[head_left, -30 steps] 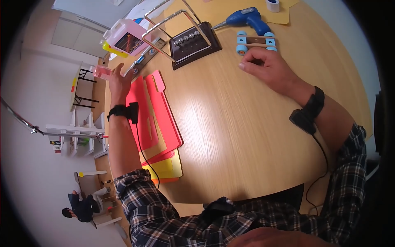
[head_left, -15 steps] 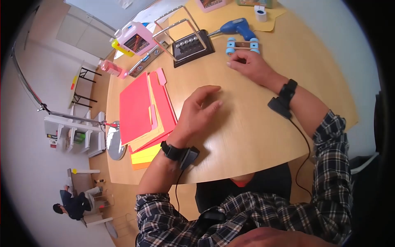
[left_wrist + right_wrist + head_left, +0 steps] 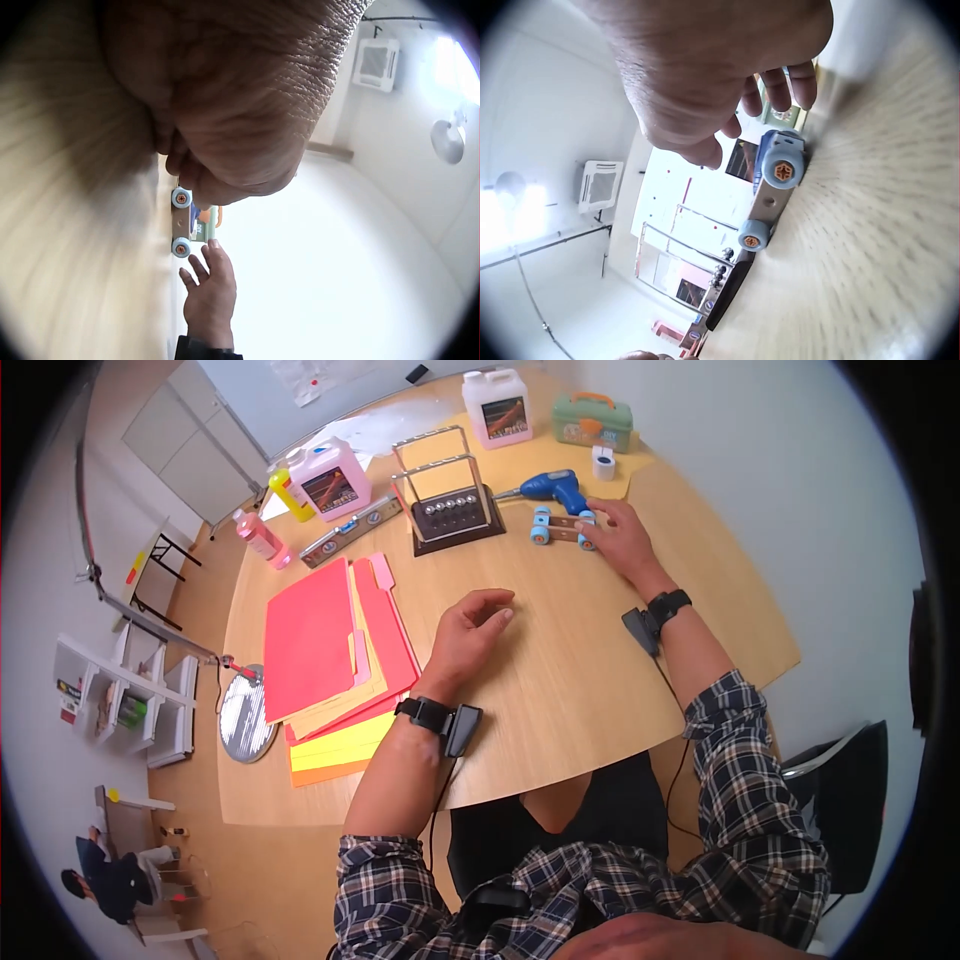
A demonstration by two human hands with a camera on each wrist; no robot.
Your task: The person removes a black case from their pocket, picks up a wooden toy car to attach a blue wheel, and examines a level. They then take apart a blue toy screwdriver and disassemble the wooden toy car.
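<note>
A small toy car with a wooden body and light blue wheels stands on the table, right of centre. My right hand is at its right-hand wheels, with thumb and fingers apart in the head view. In the right wrist view the fingers hang loosely above the car, not wrapped round it. My left hand rests low over the table's middle, fingers loosely bent and holding nothing. Nearest to it lie red, tan and yellow folders, fanned in a stack.
Behind the left hand stands a Newton's cradle. A blue toy drill, a white tape roll and a green toolbox are beyond the car. Pink jugs, a spirit level and a pink bottle line the far left.
My left hand has come back from the pink bottle to the table's middle. My right hand has opened and shifted to the car's right end. The head view has tilted up.
</note>
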